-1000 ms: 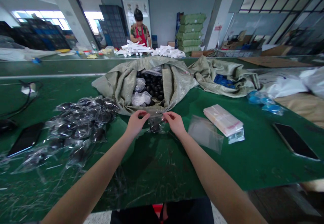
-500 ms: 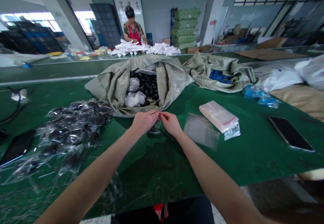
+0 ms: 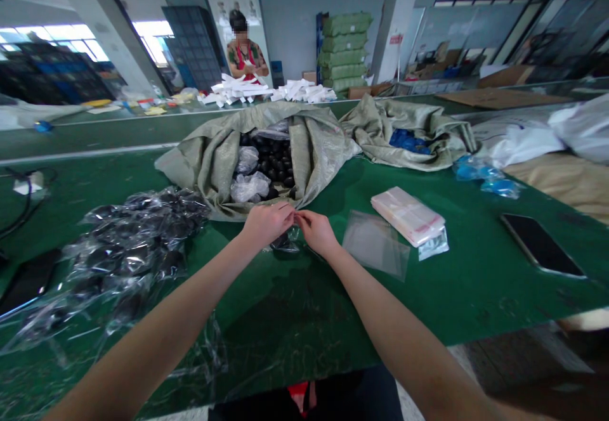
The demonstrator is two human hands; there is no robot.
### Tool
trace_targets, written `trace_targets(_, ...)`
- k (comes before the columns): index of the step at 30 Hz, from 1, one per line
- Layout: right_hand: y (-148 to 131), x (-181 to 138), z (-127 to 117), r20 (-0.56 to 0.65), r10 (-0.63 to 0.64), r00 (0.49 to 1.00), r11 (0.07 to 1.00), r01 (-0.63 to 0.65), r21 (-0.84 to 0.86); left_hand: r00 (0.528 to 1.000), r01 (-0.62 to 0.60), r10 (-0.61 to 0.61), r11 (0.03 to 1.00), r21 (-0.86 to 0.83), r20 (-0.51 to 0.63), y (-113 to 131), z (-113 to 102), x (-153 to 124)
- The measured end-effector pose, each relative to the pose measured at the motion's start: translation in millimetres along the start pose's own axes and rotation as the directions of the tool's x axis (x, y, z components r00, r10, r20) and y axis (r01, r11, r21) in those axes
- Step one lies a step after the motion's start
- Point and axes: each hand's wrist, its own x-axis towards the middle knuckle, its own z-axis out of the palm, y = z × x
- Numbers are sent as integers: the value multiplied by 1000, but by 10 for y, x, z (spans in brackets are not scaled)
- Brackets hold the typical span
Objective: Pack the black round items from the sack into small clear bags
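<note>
My left hand (image 3: 266, 223) and my right hand (image 3: 316, 231) meet fingertip to fingertip over the green table (image 3: 304, 294). Both pinch the top of a small clear plastic bag (image 3: 285, 241) with a dark round part inside. Just beyond them lies an open grey-green woven sack (image 3: 314, 148) filled with black round parts (image 3: 278, 155) and crumpled clear plastic. To the left spreads a pile of bagged black parts (image 3: 137, 237).
A loose clear bag (image 3: 375, 243) and a stack of empty clear bags (image 3: 408, 215) lie to the right. Phones rest at far right (image 3: 540, 243) and far left (image 3: 26, 281). A second sack (image 3: 413, 132) holds blue items. A person (image 3: 243, 50) works at the far table.
My hands, apart at the bag's two top corners a second ago, have come together at its middle. The view shifted slightly.
</note>
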Motion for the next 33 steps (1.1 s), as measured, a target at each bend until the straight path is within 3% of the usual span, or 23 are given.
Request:
trace_targets(6,-1,0,4,-6,-8,1000,1000,8,6,995,-39,36,999,-28,-91,-18,40,-59)
trace_targets(19,-39,-21,-15,24,-83,996,992,85,-94,996,-54,53,999,-7,-77,-7,28,-23)
trace_targets(28,-61,-28,-4,10,-103,995,991,104,-87,995,72,-80,990,-117,-63,36,55,-18)
trace_targets(31,-63,-32,0,-3,-86,996,993,86,-87,976,175,-201,954,-244,-86,21,84,-9)
trace_targets(33,-64,-40,7,-25,-42,999,997,40,-66,930,286,-353,870,-402,-102,-30,130,14)
